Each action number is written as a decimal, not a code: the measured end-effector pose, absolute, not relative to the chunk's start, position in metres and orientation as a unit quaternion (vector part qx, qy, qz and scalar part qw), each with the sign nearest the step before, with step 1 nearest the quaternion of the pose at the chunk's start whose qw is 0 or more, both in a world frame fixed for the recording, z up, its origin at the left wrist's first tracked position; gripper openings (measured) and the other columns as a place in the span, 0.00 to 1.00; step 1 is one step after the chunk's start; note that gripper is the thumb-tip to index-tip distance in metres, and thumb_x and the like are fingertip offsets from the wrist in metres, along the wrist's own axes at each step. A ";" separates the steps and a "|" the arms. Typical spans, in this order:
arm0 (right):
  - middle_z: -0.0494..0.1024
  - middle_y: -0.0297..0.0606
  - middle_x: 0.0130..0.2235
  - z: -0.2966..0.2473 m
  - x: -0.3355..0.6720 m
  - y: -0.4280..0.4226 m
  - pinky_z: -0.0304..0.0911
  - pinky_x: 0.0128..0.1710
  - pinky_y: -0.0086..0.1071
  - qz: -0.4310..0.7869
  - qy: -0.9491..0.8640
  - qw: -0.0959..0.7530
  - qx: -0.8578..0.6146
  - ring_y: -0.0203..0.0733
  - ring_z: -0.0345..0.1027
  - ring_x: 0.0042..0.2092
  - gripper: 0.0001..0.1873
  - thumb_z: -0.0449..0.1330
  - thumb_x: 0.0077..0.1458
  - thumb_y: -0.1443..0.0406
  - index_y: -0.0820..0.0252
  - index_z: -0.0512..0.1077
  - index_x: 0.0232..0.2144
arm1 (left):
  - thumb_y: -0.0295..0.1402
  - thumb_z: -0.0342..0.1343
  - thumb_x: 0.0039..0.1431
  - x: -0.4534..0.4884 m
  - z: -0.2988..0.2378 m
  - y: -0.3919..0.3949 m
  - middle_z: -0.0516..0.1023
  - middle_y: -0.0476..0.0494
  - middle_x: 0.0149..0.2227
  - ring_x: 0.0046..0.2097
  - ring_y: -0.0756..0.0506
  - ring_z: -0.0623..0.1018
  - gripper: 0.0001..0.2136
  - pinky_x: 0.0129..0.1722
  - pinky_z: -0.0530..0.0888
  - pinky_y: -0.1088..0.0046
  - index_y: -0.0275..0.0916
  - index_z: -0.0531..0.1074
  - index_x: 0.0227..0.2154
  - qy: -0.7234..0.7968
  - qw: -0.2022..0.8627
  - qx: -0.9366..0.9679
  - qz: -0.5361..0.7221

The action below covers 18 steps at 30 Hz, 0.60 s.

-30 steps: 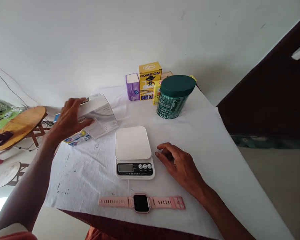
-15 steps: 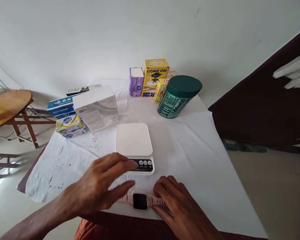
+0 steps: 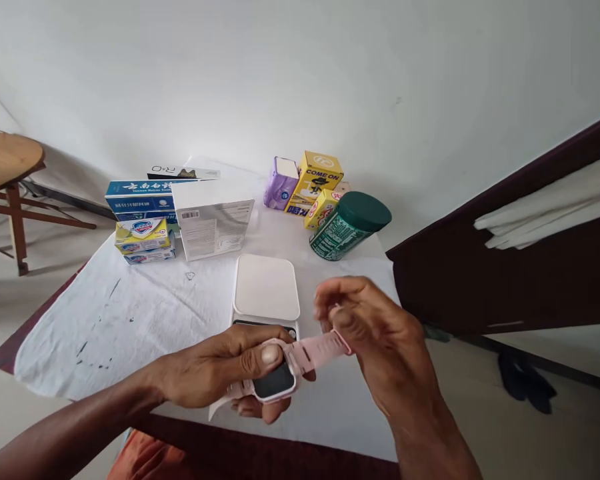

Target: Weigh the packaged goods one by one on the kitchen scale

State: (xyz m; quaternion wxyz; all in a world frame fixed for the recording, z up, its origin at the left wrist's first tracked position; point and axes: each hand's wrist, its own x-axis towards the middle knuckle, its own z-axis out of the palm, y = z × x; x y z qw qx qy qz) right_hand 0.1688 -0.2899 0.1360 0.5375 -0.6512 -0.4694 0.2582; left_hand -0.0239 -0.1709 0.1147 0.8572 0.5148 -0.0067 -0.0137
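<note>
A pink smartwatch (image 3: 280, 373) with a dark square screen is lifted just above the table's near edge. My left hand (image 3: 215, 370) is closed around its case, thumb on the upper bezel. My right hand (image 3: 375, 327) pinches the end of the right strap, fingers curled. Just behind the watch stands a white kitchen scale (image 3: 266, 290), its display partly hidden by my left hand.
A white cloth (image 3: 130, 313) covers the table. At the back: a white box (image 3: 213, 220), blue and yellow soap boxes (image 3: 143, 233), a purple pack (image 3: 280, 183), yellow cartons (image 3: 317, 183), a green-lidded can (image 3: 347, 223). A wooden stool (image 3: 5, 167) stands left, dark furniture (image 3: 505, 267) right.
Both hands closed on the watch and lifted it off the cloth. The view shifted, so the table's objects sit lower and more to the left.
</note>
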 end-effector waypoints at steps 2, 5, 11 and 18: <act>0.76 0.36 0.41 0.124 0.173 -0.277 0.67 0.36 0.32 0.184 -0.416 0.590 -0.667 0.40 0.70 0.39 0.18 0.60 0.63 0.48 0.54 0.75 0.44 | 0.48 0.47 0.73 -0.023 0.117 -0.170 0.69 0.47 0.30 0.25 0.53 0.61 0.20 0.25 0.59 0.77 0.35 0.69 0.51 -0.023 0.893 0.449 0.029; 0.75 0.40 0.45 0.095 0.189 -0.262 0.68 0.42 0.39 0.010 -0.309 0.602 -0.736 0.45 0.71 0.45 0.22 0.64 0.59 0.47 0.56 0.73 0.45 | 0.50 0.48 0.72 -0.022 0.118 -0.165 0.69 0.46 0.32 0.27 0.52 0.62 0.23 0.28 0.60 0.75 0.35 0.69 0.55 -0.048 0.918 0.386 0.072; 0.53 0.56 0.62 0.045 0.243 -0.238 0.64 0.57 0.52 -0.162 -0.211 0.544 -0.796 0.58 0.57 0.63 0.49 0.71 0.44 0.44 0.60 0.57 0.59 | 0.54 0.40 0.72 -0.022 0.121 -0.156 0.67 0.47 0.30 0.24 0.52 0.58 0.30 0.25 0.56 0.75 0.34 0.70 0.58 -0.088 0.958 0.272 0.037; 0.60 0.51 0.57 0.021 0.291 -0.190 0.60 0.61 0.56 -0.177 -0.234 0.525 -0.799 0.58 0.59 0.59 0.51 0.71 0.39 0.39 0.58 0.57 0.55 | 0.57 0.42 0.68 -0.029 0.112 -0.155 0.61 0.52 0.21 0.21 0.51 0.58 0.33 0.23 0.59 0.74 0.30 0.73 0.53 -0.077 0.984 0.163 0.005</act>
